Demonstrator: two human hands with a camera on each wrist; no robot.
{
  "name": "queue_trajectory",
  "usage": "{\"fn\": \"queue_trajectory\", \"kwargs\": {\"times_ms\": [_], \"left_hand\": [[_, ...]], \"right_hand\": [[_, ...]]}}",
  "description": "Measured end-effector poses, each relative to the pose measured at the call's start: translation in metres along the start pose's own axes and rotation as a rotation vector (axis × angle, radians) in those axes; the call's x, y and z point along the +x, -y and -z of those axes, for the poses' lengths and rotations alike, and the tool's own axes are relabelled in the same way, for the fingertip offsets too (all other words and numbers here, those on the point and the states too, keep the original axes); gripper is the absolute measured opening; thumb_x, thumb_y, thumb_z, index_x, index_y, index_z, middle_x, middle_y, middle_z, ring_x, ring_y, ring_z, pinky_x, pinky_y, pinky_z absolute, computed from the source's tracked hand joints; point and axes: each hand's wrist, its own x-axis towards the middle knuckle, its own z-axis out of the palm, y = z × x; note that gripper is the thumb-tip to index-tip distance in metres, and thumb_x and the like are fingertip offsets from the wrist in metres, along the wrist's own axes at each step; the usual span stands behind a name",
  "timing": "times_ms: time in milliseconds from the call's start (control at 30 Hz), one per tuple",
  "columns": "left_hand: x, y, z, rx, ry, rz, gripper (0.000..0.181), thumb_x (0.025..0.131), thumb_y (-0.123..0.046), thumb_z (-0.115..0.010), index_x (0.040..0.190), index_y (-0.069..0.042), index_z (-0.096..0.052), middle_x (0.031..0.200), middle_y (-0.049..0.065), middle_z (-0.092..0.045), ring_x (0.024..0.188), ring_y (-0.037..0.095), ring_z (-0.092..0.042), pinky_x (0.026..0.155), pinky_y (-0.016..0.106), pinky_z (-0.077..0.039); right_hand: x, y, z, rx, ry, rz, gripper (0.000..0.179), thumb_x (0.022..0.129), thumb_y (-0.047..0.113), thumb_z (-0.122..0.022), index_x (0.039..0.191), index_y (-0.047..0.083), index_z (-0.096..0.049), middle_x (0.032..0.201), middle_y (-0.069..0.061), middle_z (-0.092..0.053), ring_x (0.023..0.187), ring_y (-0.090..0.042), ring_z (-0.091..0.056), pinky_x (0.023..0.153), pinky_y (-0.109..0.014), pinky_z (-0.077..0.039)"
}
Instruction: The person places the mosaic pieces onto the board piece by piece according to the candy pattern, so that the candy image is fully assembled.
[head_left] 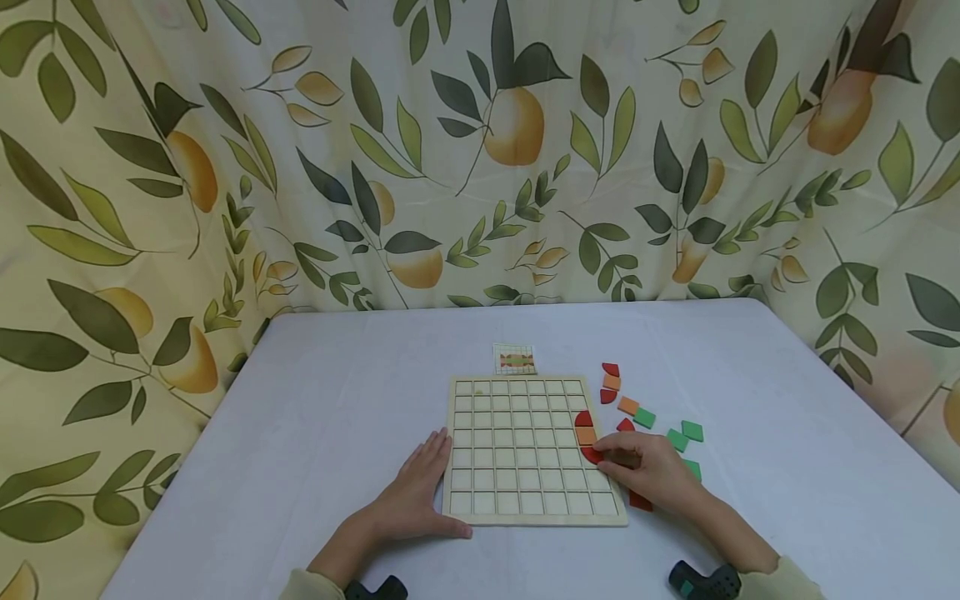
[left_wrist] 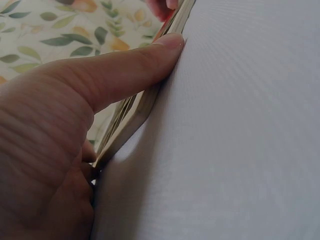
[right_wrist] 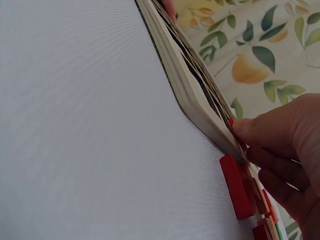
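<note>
A pale wooden grid board (head_left: 513, 521) lies flat on the table. My left hand (head_left: 412, 492) braces its near left corner, fingers straight along the left edge and the thumb (left_wrist: 145, 62) along the front edge. In the rightmost column sit a red rounded piece (head_left: 582, 418) and, just below it, an orange square (head_left: 585, 436). My right hand (head_left: 656, 468) pinches a red rounded piece (head_left: 590, 455) under the orange square, thumb and fingertips right at the board's right edge. Its other fingers are curled in; the right wrist view shows the thumb (right_wrist: 262, 130) low over the edge.
Right of the board lie loose red, orange and green pieces, among them a green square (head_left: 692, 431) and an orange square (head_left: 628, 406). A red block (right_wrist: 237, 187) lies beside the board's near right side. A small pattern card (head_left: 514, 359) stands beyond the far edge.
</note>
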Motion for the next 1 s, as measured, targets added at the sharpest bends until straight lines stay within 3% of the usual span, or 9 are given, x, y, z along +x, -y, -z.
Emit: {"fn": "queue_trajectory", "kwargs": {"times_ms": [267,433,800,1000], "left_hand": [[0.001,0.001,-0.001,-0.001,-0.005,-0.002,0.124,0.061,-0.069,-0.069,0.146,0.0,-0.011,0.152,0.012,-0.006,0.139,0.022,0.001,0.109,0.044,-0.007],[0.001,0.001,0.0,-0.004,-0.002,-0.002,0.124,0.061,-0.069,-0.069,0.146,0.0,-0.01,0.152,0.012,-0.006,0.139,0.022,0.001,0.11,0.043,-0.007],[-0.001,0.002,0.0,-0.015,0.002,0.003,0.125,0.06,-0.07,-0.068,0.147,-0.001,-0.009,0.153,0.011,-0.004,0.139,0.021,0.003,0.11,0.043,-0.006],[-0.001,0.002,0.0,-0.015,0.001,-0.01,0.126,0.061,-0.071,-0.067,0.147,-0.001,-0.008,0.153,0.011,-0.003,0.139,0.021,0.003,0.11,0.043,-0.006]], "right_hand": [[0.002,-0.005,0.003,-0.065,-0.067,-0.073,0.024,0.077,0.009,-0.074,0.101,0.011,-0.07,0.093,0.006,-0.066,0.084,-0.011,-0.06,0.069,-0.021,-0.051],[0.005,-0.009,0.008,-0.082,-0.082,-0.143,0.024,0.078,0.011,-0.074,0.102,0.009,-0.07,0.095,0.001,-0.066,0.085,-0.016,-0.059,0.069,-0.022,-0.052],[0.016,-0.021,0.015,-0.105,-0.131,-0.129,0.025,0.077,0.009,-0.074,0.102,0.005,-0.069,0.093,-0.003,-0.066,0.089,-0.022,-0.059,0.073,-0.035,-0.053],[0.026,-0.026,0.021,-0.1,-0.142,-0.184,0.026,0.081,0.013,-0.071,0.105,0.004,-0.068,0.1,-0.008,-0.066,0.094,-0.025,-0.057,0.076,-0.039,-0.053]]}}
